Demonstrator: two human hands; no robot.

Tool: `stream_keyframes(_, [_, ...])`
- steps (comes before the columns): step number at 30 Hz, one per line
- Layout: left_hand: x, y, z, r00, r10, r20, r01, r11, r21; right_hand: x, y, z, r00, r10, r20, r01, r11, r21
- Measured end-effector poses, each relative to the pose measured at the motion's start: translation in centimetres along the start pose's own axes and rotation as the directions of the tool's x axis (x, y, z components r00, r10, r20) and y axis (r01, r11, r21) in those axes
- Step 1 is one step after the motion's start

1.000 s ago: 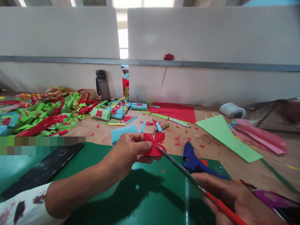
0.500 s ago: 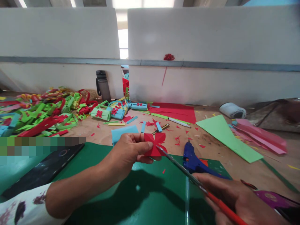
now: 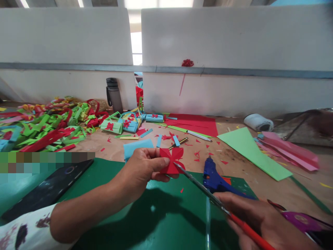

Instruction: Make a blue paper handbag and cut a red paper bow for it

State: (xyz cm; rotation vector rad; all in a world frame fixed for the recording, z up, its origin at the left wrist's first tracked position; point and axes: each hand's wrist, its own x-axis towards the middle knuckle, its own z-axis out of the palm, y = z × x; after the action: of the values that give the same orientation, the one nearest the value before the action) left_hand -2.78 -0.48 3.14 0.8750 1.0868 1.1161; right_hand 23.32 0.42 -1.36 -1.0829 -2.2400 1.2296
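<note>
My left hand (image 3: 148, 165) pinches a red paper flower (image 3: 171, 166) with rounded petals between thumb and fingers, above the green mat. In my right hand (image 3: 257, 218), closed at the lower right, is a pair of scissors (image 3: 203, 187) seen edge-on, with slim metal blades and an orange-red handle. Their tip meets the flower at a slit between the petals, close to its centre. How far apart the blades stand is hard to see. A blue hot glue gun (image 3: 215, 178) lies just beyond my right hand, a clear glue stick (image 3: 207, 222) beside it.
Paper strips (image 3: 57, 128) are heaped at the left, near a dark bottle (image 3: 114, 95) and small folded paper bags (image 3: 111, 126). A phone (image 3: 49, 191) lies on the green mat (image 3: 125, 225). Green paper (image 3: 252, 152) and a purple-black object (image 3: 301, 222) are at the right.
</note>
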Motion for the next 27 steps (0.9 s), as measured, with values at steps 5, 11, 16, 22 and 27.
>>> stream_keyframes(5, [-0.1, -0.1, -0.1, 1.000, 0.014, 0.020, -0.014, 1.000, 0.014, 0.0, -0.9, -0.1, 0.991, 0.099, 0.084, -0.102, 0.994, 0.032])
stream_keyframes(11, [0.0, -0.1, 0.0, 1.000, 0.008, 0.014, -0.008, 1.000, -0.002, 0.1, -1.8, -0.3, 0.978, 0.163, 0.132, -0.179, 0.976, 0.125])
stream_keyframes(16, [0.1, 0.0, 0.0, 1.000, 0.004, 0.013, -0.004, 1.000, 0.006, 0.3, -1.9, -0.4, 0.981, 0.171, 0.091, -0.177, 0.982, 0.062])
stream_keyframes(22, [0.6, 0.4, -1.0, 0.992, -0.075, 0.099, 0.061, 0.989, 0.131, 0.1, -0.9, -0.7, 0.982, 0.172, 0.076, -0.172, 0.985, -0.002])
stream_keyframes(27, [1.1, 1.2, -1.9, 0.991, -0.106, 0.083, 0.077, 0.952, 0.296, -0.5, -0.6, -0.8, 0.994, 0.103, -0.032, -0.106, 0.989, -0.106])
